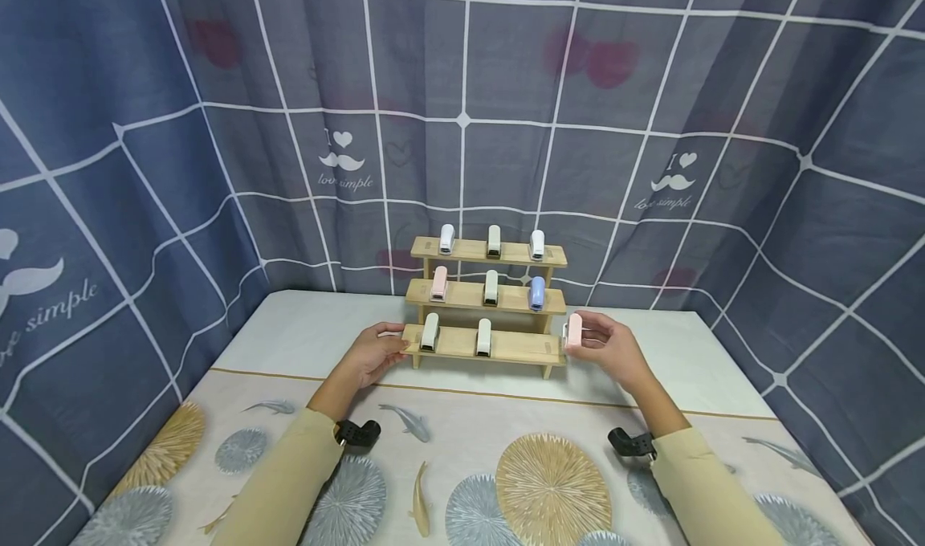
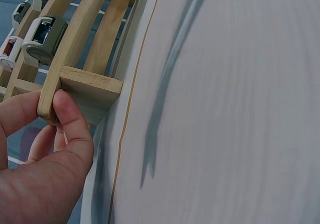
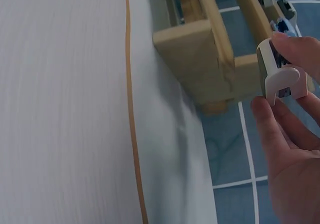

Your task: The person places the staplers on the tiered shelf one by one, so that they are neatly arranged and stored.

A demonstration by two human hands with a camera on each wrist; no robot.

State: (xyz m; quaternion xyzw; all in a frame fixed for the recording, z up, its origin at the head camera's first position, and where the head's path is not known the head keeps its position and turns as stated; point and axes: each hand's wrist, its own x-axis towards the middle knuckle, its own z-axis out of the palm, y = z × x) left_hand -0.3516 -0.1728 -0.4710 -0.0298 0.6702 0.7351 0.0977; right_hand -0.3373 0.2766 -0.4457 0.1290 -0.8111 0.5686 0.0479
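Observation:
A three-tier wooden stand holds small staplers in rows. My left hand pinches the left end of its lowest shelf, thumb and fingers on the board's edge in the left wrist view. Just off the shelf's right end, my right hand grips a pink and white stapler between thumb and fingers. Two white staplers stand on the lowest shelf, one at the left and one near the middle. Pink, pale and blue staplers fill the middle shelf.
On the top shelf stand a left white stapler, a cream one and a right white one. A patterned cloth covers the front of the white table. A blue checked curtain hangs behind.

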